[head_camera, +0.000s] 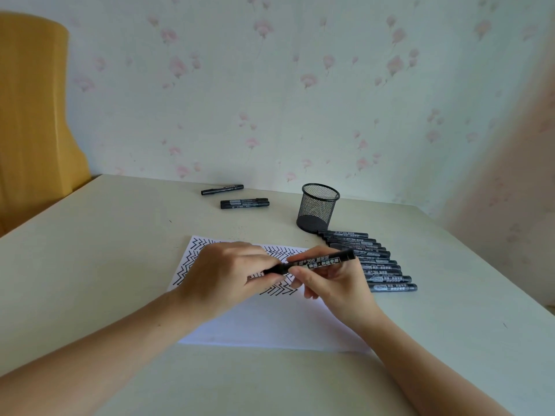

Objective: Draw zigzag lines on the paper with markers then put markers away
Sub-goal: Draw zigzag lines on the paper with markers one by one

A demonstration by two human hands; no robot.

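Both hands hold one black cylindrical marker with a white printed label [312, 262] crosswise above the white sheet of paper [270, 322], which lies toward the near edge of the pale worktop [120, 265]. The left hand [228, 274] pinches the marker's left end between thumb and curled fingers; the right hand [333, 280] grips the labelled barrel. Whether the cap is going on or coming off I cannot tell, since the fingers hide the joint.

If the tip is bare, a slip could smear ink on the fingers or across the black zigzag rows [195, 259] that fill the far half of the sheet. Nothing pins the paper, so a wrist dragging over it could shift it.

Near the right edge a row of black markers [378, 265] lies side by side, just beside the black wire-mesh pen cup [318, 208]; a careless sweep of the right forearm could scatter them or tip the cup. Three more black markers [237, 196] lie toward the far edge. A yellow chair back [33, 115] stands beyond the far left corner.
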